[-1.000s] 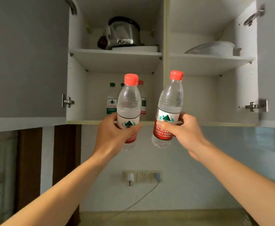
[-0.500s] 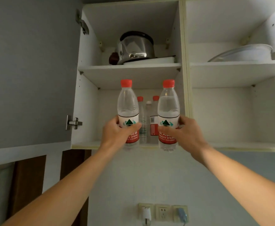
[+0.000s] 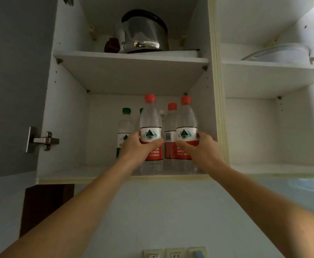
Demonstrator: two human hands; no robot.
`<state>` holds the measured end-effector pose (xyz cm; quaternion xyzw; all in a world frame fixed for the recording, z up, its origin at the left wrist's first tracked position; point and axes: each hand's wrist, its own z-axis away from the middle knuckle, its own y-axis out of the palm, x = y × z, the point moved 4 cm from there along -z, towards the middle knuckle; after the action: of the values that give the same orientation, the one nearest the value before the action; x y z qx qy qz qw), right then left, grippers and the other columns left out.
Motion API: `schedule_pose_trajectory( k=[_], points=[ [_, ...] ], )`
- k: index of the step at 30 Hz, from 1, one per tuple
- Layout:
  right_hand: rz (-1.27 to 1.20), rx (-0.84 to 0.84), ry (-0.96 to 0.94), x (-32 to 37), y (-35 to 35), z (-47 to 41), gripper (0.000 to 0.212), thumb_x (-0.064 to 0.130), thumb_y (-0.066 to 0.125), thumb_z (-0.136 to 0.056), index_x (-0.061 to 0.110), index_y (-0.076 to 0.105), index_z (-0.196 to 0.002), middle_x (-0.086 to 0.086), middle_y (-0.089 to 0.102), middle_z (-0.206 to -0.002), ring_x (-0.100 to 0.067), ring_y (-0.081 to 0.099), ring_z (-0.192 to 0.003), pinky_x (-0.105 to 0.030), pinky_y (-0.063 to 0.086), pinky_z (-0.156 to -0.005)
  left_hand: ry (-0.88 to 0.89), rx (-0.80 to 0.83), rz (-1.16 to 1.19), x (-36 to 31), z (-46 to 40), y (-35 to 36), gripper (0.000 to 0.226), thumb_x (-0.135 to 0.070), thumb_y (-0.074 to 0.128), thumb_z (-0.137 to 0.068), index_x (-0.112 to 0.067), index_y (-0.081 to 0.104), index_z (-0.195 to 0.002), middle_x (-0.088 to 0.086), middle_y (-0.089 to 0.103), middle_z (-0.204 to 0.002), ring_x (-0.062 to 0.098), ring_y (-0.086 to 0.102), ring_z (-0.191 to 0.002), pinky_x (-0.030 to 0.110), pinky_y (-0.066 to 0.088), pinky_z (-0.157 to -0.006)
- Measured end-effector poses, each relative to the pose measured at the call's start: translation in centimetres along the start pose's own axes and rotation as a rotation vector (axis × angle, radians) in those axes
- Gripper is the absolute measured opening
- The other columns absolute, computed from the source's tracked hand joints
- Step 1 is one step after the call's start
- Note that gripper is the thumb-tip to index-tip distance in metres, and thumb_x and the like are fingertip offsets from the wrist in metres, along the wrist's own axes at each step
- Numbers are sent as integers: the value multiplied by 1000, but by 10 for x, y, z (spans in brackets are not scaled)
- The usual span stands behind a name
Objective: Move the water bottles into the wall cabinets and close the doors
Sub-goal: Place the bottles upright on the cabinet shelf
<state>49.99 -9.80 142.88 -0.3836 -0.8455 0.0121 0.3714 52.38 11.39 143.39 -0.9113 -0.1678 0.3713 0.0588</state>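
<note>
Our left grip (image 3: pixel 133 146) holding one red-capped bottle (image 3: pixel 150 125), our right grip (image 3: pixel 200 146) holding another bottle (image 3: pixel 186 123), both upright at the lower shelf (image 3: pixel 68 172) front edge.

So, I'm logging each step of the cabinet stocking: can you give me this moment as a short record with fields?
left hand: left hand grips left bottle
right hand: right hand grips right bottle
placement: both upright at the front of the lower shelf in the left cabinet
behind them: other bottles, red-capped and green-capped
upper shelf: metal pot
doors: open
</note>
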Motion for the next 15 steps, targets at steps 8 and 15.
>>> schedule_pose_trajectory(
  k=[8, 15],
  points=[
    [244, -120, 20, 2, 13, 2, 67, 63, 70, -83, 20, 48, -130, -3, 64, -119, -26, 66, -103, -40, 55, -83, 75, -75, -356, -3, -17, 21, 62, -64, 76, -74, -20, 60, -114, -2, 66, -106, 16, 65, -91, 37, 57, -79],
    [439, -201, -67, 7, 20, 11, 90, 50, 62, -94, 22, 6, -158, -11, 51, -129, -32, 63, -101, -35, 40, -67, 80, -151, -336, -2, -14, 43, 81, -65, 75, -75, -14, 44, -130, 8, 49, -125, 18, 50, -96, 31, 40, -76]
  ],
)
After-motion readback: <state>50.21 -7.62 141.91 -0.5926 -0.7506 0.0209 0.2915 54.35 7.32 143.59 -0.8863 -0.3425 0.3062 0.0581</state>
